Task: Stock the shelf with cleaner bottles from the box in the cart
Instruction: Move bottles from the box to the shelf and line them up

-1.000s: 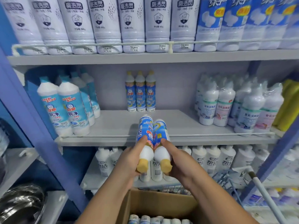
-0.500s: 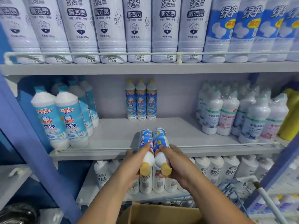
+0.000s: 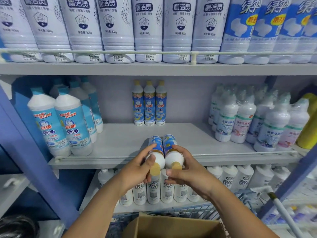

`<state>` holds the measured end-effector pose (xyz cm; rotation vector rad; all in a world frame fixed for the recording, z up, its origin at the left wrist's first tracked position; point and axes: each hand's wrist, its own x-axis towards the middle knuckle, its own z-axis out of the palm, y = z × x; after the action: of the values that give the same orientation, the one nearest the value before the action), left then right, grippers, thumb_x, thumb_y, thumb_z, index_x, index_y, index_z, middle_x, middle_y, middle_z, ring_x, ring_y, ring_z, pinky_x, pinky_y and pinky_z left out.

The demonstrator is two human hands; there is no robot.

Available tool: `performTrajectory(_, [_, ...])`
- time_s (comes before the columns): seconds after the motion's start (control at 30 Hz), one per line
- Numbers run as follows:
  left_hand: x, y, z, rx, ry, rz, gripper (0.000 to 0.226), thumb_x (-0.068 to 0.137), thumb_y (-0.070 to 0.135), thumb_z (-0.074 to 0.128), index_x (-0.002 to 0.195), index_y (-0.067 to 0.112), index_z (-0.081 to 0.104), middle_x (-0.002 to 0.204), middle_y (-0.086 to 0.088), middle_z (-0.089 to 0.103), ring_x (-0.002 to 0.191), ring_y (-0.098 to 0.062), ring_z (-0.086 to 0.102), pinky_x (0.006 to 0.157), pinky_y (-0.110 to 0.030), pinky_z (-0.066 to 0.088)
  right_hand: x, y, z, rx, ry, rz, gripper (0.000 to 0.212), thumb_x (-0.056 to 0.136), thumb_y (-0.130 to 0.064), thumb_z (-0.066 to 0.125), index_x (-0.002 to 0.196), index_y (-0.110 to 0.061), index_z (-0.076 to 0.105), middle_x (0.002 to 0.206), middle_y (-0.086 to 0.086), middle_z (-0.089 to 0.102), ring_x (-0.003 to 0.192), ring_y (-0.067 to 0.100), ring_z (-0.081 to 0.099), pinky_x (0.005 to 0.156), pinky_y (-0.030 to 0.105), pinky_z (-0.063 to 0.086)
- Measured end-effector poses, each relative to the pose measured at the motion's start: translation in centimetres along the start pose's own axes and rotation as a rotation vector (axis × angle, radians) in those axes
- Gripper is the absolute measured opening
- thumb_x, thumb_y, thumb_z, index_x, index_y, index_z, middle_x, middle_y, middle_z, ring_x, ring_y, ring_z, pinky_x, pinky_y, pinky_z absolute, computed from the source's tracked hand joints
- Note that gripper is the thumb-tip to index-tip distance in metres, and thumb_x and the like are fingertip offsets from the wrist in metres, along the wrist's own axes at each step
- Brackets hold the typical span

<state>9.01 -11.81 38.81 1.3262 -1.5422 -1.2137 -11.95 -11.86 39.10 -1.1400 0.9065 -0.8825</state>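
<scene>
Cleaner bottles (image 3: 163,150) — two, side by side — gripped by left hand (image 3: 137,170) and right hand (image 3: 186,170).

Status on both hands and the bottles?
Left hand grips one bottle, right hand the other. Bases over middle shelf. Path to back row open.

We see 2 bottles (image 3: 163,152) of glossy white plastic with shiny printed labels and matt yellow caps. The shelf (image 3: 120,143) looks like smooth, matt grey painted metal. The box (image 3: 173,225) is plain matt brown cardboard. The wrapped bottles (image 3: 257,117) on the right wear crinkled, glossy clear plastic film.
</scene>
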Motion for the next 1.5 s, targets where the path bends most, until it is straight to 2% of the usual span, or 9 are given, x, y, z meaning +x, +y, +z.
performTrajectory(0.1, [0.0,-0.5,-0.2,-0.020,-0.052,0.064,0.110,0.051,0.091,0.066,0.146,0.046,0.035,0.114,-0.011,0.064,0.066,-0.014,0.062,0.067,-0.032,0.054,-0.1,0.2,-0.4,-0.030,-0.031,-0.008,0.087,0.077,0.013,0.077,0.141,-0.037,0.046,0.134,0.015,0.055,0.094,0.022,0.070,0.088,0.051,0.058])
performTrajectory(0.3, [0.2,-1.0,0.3,-0.156,-0.091,0.042,0.104,0.051,0.024,0.098,0.134,0.051,0.043,0.135,0.005,0.058,0.102,-0.006,0.070,0.080,-0.022,0.055,-0.3,0.2,-0.8,-0.111,-0.049,-0.014,0.094,0.077,0.013,0.076,0.146,-0.040,0.041,0.131,0.015,0.058,0.099,0.032,0.069,0.088,0.054,0.058])
performTrajectory(0.57, [0.7,1.6,-0.2,0.007,0.065,0.083,0.062,0.083,0.020,0.080,0.133,0.038,0.048,0.093,0.000,0.069,0.054,-0.004,0.062,0.051,-0.021,0.049,-0.1,-2.2,-0.2,-0.181,0.062,-0.098,0.069,0.076,-0.013,0.087,0.131,-0.042,0.058,0.117,0.024,0.063,0.087,0.033,0.072,0.081,0.050,0.062])
performTrajectory(0.8, [2.3,6.2,-1.9,0.262,0.168,0.063,0.041,0.088,0.069,0.050,0.110,0.036,0.060,0.046,0.003,0.061,0.042,-0.018,0.058,0.053,-0.030,0.052,1.1,-7.7,0.7,-0.424,0.153,-0.118,0.032,0.081,-0.049,0.079,0.110,-0.042,0.069,0.092,0.015,0.072,0.069,0.041,0.074,0.069,0.047,0.064])
performTrajectory(0.97, [4.7,8.5,-2.7,0.390,0.282,-0.022,0.076,0.079,0.087,0.025,0.094,0.023,0.063,0.040,-0.002,0.058,0.037,-0.016,0.059,0.041,-0.021,0.044,3.9,-10.5,0.6,-0.717,0.275,-0.220,0.036,0.082,-0.071,0.062,0.084,-0.036,0.071,0.061,-0.016,0.064,0.050,0.001,0.055,0.054,0.018,0.044])
performTrajectory(1.07, [6.4,8.9,-3.4,0.479,0.382,-0.030,0.096,0.064,0.098,0.013,0.087,0.022,0.067,0.060,-0.003,0.064,0.055,-0.021,0.063,0.055,-0.028,0.048,5.9,-11.6,0.9,-0.732,0.300,-0.196,0.043,0.084,-0.072,0.057,0.068,-0.033,0.064,0.065,-0.021,0.059,0.060,-0.004,0.054,0.058,0.019,0.039])
performTrajectory(1.27, [10.2,9.1,-4.3,0.563,0.463,-0.073,0.102,0.073,0.096,0.011,0.109,0.022,0.072,0.109,-0.010,0.067,0.101,-0.031,0.061,0.088,-0.039,0.049,10.0,-12.5,1.2,-0.553,0.220,-0.142,0.059,0.092,-0.072,0.042,0.123,-0.028,0.064,0.117,-0.010,0.065,0.100,0.008,0.062,0.076,0.025,0.047])
performTrajectory(1.43, [12.7,7.8,-4.3,0.220,0.268,-0.042,0.079,0.090,0.079,0.022,0.141,0.026,0.051,0.137,-0.009,0.061,0.123,-0.025,0.057,0.092,-0.032,0.039,13.2,-12.4,1.9,-0.611,0.285,-0.028,0.086,0.086,-0.084,0.022,0.144,-0.023,0.040,0.139,0.003,0.053,0.118,0.028,0.054,0.090,0.052,0.051])
performTrajectory(1.5, [12.8,6.7,-4.3,0.179,0.296,-0.003,0.066,0.096,0.068,0.032,0.143,0.024,0.046,0.136,-0.007,0.061,0.117,-0.022,0.058,0.090,-0.029,0.038,13.4,-11.1,1.9,-0.540,0.271,0.021,0.078,0.089,-0.080,0.028,0.142,-0.023,0.036,0.134,-0.001,0.053,0.117,0.026,0.056,0.088,0.047,0.051])
